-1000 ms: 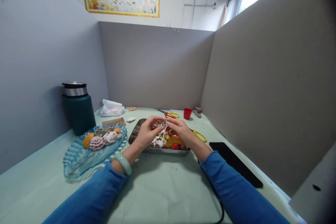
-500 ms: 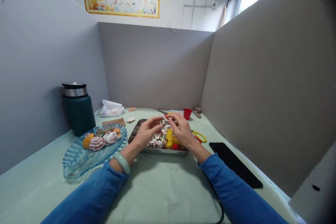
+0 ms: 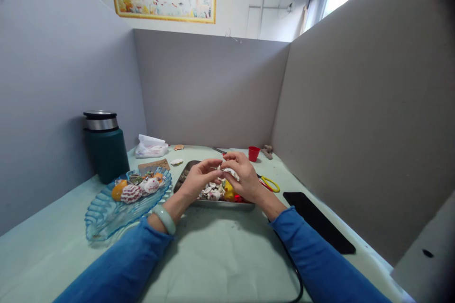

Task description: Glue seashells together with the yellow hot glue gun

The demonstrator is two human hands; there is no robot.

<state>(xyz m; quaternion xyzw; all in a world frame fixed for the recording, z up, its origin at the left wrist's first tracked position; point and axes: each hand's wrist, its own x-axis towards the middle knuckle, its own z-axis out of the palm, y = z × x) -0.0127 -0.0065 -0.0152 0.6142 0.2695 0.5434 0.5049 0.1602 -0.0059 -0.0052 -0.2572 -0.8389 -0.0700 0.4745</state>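
My left hand (image 3: pixel 201 179) and my right hand (image 3: pixel 243 177) meet fingertip to fingertip over a metal tray (image 3: pixel 220 205). Both are closed in a pinch around something small and whitish, too small and covered to make out. Beneath them the tray holds many small shells (image 3: pixel 213 192), a yellow object (image 3: pixel 229 191) partly hidden by my right hand, and some red pieces (image 3: pixel 239 198). A pale green bangle (image 3: pixel 165 219) circles my left wrist.
Left of the tray lies a blue glass dish (image 3: pixel 106 225) with shells and orange pieces, beside a dark green bottle (image 3: pixel 106 154). Yellow-handled scissors (image 3: pixel 270 184), a black flat pad (image 3: pixel 316 222) and a red cup (image 3: pixel 253 154) are on the right. Tissues (image 3: pixel 151 147) lie behind.
My hands have come together, the right one shifting left until the fingertips meet. The red bit seen near the right fingertips is now mostly hidden.
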